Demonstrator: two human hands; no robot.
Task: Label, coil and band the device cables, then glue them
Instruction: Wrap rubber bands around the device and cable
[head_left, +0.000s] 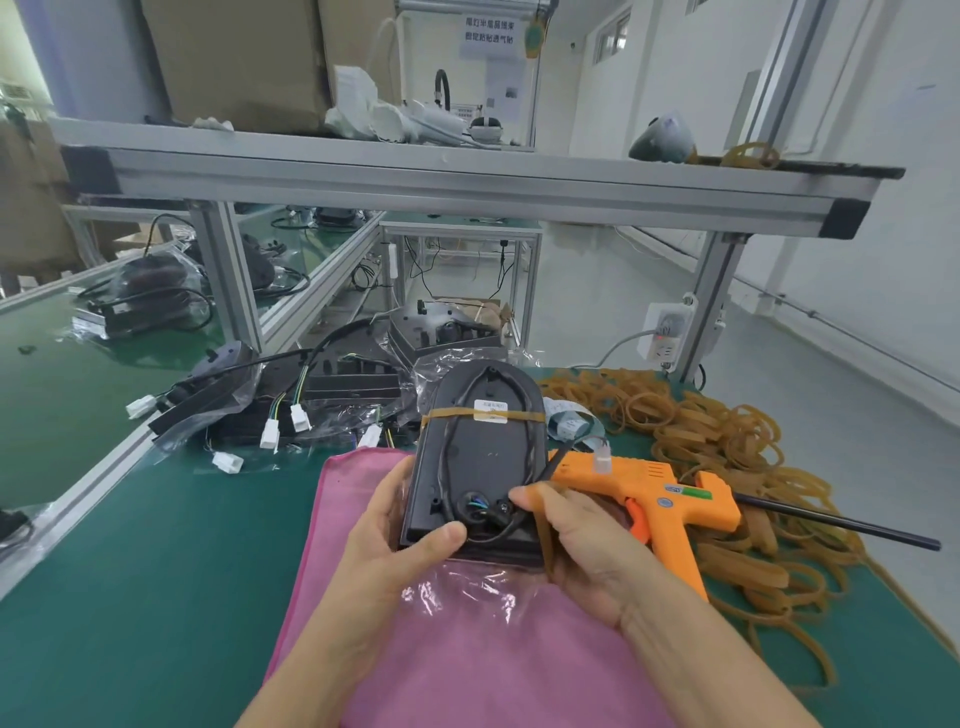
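Device (480, 457), black, flat, rounded at far end, held above pink cloth (467, 649) at frame ctr, back side up. Cable (447, 441) runs in a loop over the back, from the near-end port up round the far end and down the other side. One rubber band (519, 415) already across the device at approx. upper third, pinning the cable; small white label (491, 410) sits under/at the band.

Left hand (395, 545): grips device's near-left corner, thumb on top near the cable exit, fingers curled under the edge. Clear plastic bag (467, 582) hangs below the device, partly under this hand.

Right hand (587, 551): at 3 o'clock of device's near end. Thumb and forefinger pinch a second rubber band (546, 540), stretched down from the fingertips past the device's near-right corner. Whether it already wraps round the device: cannot tell.

Glue gun (654, 493), orange, lies on green desk (156, 545) just at 3 o'clock of the device, nozzle toward the device, black glue stick (841, 522) sticking out the back toward 4 o'clock. Not held.

Rubber band pile (727, 441), tan, large, spread from 1 to 4 o'clock on the desk, under and beyond the gun.

At 10–11 o'clock: other bagged devices (249, 400) w/ loose cables and white connectors (270, 434), unbanded. Further bagged unit at far 9–10 o'clock on the adjoining belt. Aluminium-frame shelf (467, 182) overhead at 12 o'clock, carrying boxes and white parts.
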